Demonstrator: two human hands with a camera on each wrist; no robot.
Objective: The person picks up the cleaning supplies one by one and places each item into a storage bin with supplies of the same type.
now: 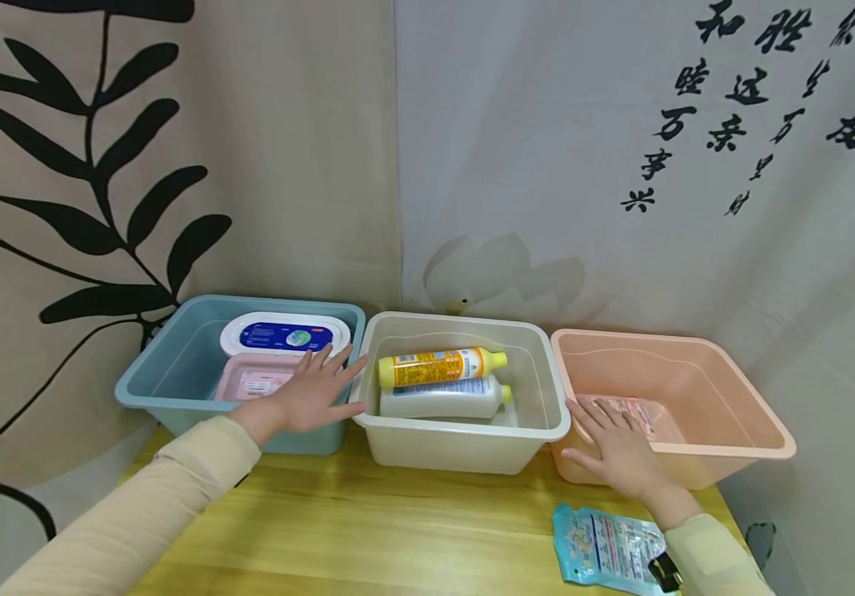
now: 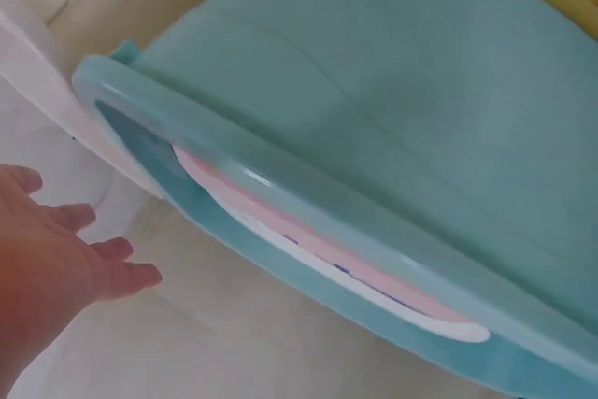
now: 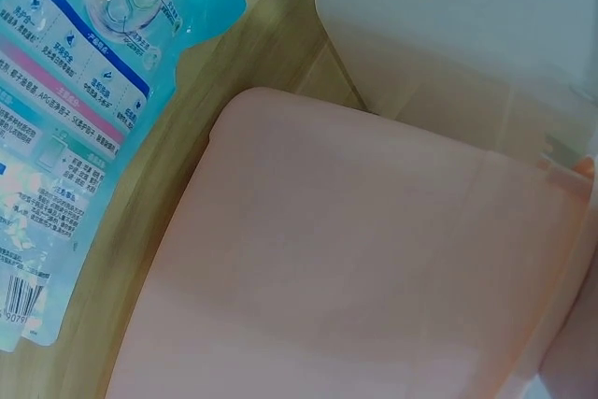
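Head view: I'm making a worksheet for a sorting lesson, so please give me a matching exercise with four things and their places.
1. oval white pack
2. yellow bottle
3. turquoise pouch
4. right hand

A. on the table
B. at the near rim of the pink bin
C. in the cream bin
D. in the blue bin

Pairs: 1-D, 2-C, 3-A, 4-B

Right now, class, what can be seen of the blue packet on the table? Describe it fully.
The blue packet looks like glossy, flexible plastic, printed with small text, a pink stripe, a circular picture and a barcode. It lies flat on the wooden table, in front of the peach bin and apart from it. In the head view the right sleeve hides one end; whether they touch, I cannot tell.
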